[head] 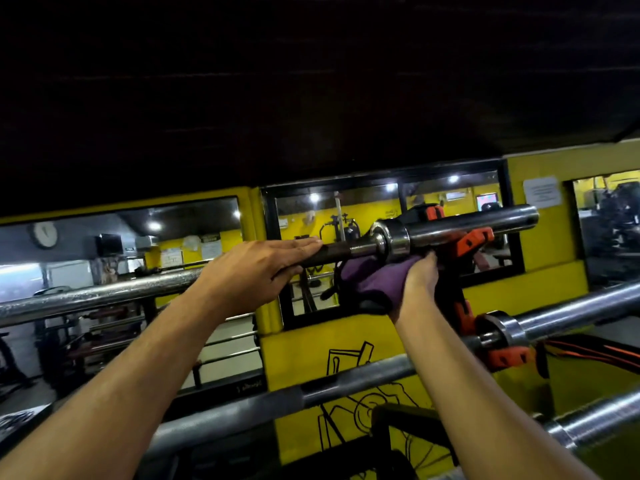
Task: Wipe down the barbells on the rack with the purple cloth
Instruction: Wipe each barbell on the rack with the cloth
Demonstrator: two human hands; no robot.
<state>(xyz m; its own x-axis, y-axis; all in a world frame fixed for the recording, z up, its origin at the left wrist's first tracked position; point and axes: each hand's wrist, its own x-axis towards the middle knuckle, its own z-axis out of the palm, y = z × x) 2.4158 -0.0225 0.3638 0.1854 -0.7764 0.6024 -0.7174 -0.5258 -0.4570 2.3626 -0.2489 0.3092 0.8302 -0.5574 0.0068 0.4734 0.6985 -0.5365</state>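
The top barbell (460, 225) runs across the middle of the view, its chrome sleeve pointing right. My left hand (256, 268) is wrapped over its shaft just left of the collar. My right hand (420, 282) holds the purple cloth (372, 280) bunched under the collar, pressed up against the bar. A second barbell (571, 311) lies lower on the right, and a third barbell (277, 398) crosses beneath my forearms. Orange rack hooks (472, 239) carry the bars.
A yellow wall (547, 237) with black-framed mirrors (346, 216) stands right behind the rack. A fourth chrome sleeve (595, 422) sticks out at the lower right. Black and orange straps (588, 351) hang by the second bar. A dark ceiling fills the upper half.
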